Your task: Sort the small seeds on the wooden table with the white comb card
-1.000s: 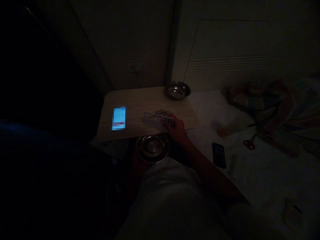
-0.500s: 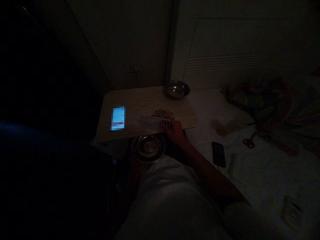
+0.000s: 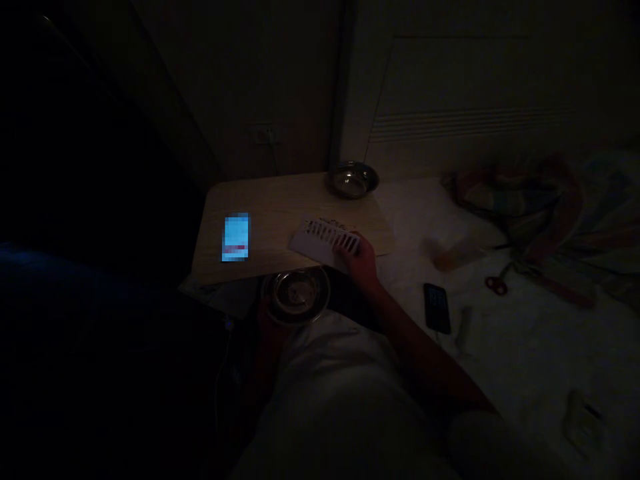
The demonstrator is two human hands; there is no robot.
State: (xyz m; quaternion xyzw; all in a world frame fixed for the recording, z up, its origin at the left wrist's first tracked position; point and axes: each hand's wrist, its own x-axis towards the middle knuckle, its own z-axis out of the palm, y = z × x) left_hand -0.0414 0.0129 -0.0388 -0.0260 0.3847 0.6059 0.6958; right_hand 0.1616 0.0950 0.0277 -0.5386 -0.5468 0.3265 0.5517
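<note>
In the dim light, my right hand [image 3: 362,260] is closed on the right end of a pale flat piece with a row of slots [image 3: 315,245]. That piece is tilted over the wooden tabletop [image 3: 275,197], partly covering a patch of small dark bits [image 3: 333,221]. Below the table's front edge, my left hand [image 3: 273,321] grips the left side of a round steel bowl [image 3: 323,303]. Its fingers are mostly lost in the dark. A few specks appear to lie inside the bowl.
Another steel bowl [image 3: 353,181] stands at the table's back right corner. A lit, blurred-out screen [image 3: 235,237] lies on the left. On the white sheet to the right are a dark phone [image 3: 437,308], red-handled scissors [image 3: 497,285] and bunched striped cloth [image 3: 515,193].
The slotted piece first shifted slightly left and toward me, then back right, and now shows more of its flat face. The left-hand bowl moved a little left.
</note>
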